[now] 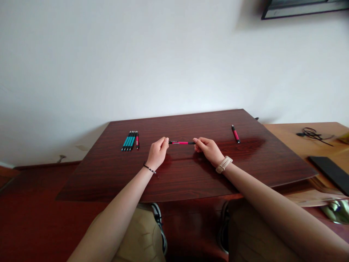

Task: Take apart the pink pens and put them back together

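Your left hand (158, 151) and right hand (209, 150) grip pink pen (182, 143) by opposite ends, above dark table (185, 178); keep pen level, fingertips light, barrel unflexed.

My left hand (158, 152) and my right hand (209, 148) pinch opposite ends of a pink-and-black pen (180, 143) above the dark wooden table (185, 185). To my left, four teal-and-black pens (129, 141) lie side by side, with a pink-and-black pen beside them (137, 140); another pink-and-black pen (235, 134) lies apart, on my right.
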{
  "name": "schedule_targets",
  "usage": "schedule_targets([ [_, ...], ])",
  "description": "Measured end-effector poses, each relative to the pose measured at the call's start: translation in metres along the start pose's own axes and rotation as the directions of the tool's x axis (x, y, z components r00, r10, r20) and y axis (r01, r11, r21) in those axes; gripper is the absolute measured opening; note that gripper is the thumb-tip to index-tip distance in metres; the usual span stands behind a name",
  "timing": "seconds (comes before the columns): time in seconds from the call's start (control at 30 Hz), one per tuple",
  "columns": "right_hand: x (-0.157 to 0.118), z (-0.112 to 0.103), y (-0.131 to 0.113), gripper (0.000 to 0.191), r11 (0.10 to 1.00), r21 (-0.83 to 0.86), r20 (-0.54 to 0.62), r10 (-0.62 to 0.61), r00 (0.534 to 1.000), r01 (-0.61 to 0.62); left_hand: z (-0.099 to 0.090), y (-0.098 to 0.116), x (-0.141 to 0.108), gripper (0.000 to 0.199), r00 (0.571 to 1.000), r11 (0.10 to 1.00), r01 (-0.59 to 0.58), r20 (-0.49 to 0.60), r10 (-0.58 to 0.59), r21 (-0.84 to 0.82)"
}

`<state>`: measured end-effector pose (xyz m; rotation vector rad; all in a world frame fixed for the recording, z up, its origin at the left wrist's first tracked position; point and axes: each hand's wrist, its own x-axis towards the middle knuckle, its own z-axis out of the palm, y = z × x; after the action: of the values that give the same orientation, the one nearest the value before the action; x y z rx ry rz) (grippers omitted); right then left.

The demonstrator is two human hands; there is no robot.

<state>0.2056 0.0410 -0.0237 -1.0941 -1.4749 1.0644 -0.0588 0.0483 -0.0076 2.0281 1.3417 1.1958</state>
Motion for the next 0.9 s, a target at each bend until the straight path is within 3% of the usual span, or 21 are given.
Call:
schedule_targets([
  [0.67,-0.0023,-0.0004,-0.0067,0.041,0.955,0.274,0.051,0.102,0.993,-0.113,0.0009,0.0022,-0.0009,0.064,0.996,0.994,0.075,-0.045,-0.079,-0.078],
  [0.9,-0.0012,-0.001,-0.0044,0.04,0.936,0.331,0.005,0.127,0.992,-0.121,0.0045,-0.0022,-0.0013,0.037,0.992,0.952,0.12,-0.002,-0.125,-0.283],
])
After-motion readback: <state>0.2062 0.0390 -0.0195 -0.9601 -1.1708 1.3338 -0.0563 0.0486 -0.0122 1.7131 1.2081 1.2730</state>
